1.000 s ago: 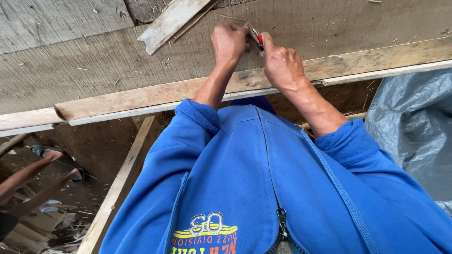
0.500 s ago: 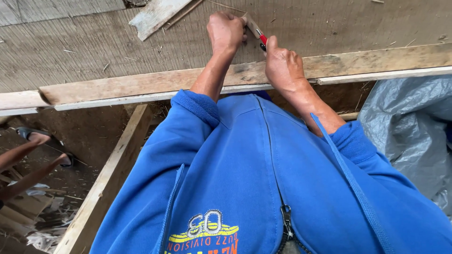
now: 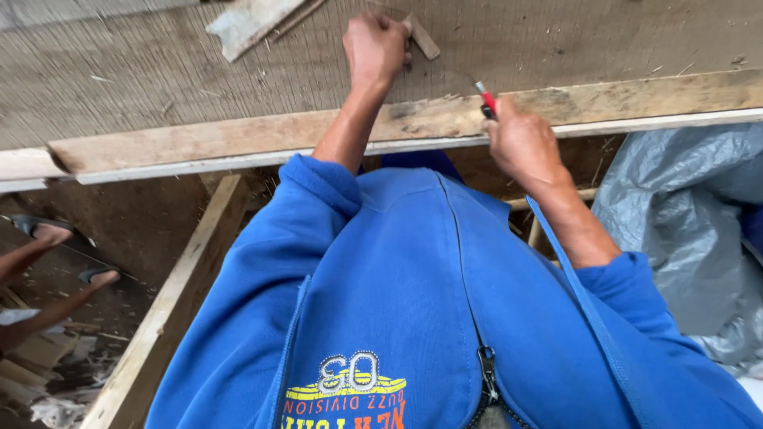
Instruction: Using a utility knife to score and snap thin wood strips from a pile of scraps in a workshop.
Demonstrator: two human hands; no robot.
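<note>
Left hand (image 3: 375, 49) clenched on wood scrap (image 3: 421, 36) above plank (image 3: 238, 143); right hand (image 3: 520, 143) gripping red-handled tool (image 3: 485, 99) at plank. Risk: tool slipping, nicking left hand.

Single head view, steep downward, close over board (image 3: 238, 143).

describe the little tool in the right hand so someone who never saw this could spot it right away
Find the long pale wooden plank that crosses the picture above the blue jacket. The right hand rests at its near edge, fist closed around a small tool. Only its red tip with a thin metal point shows above the knuckles, the only red thing on the wood.
</note>
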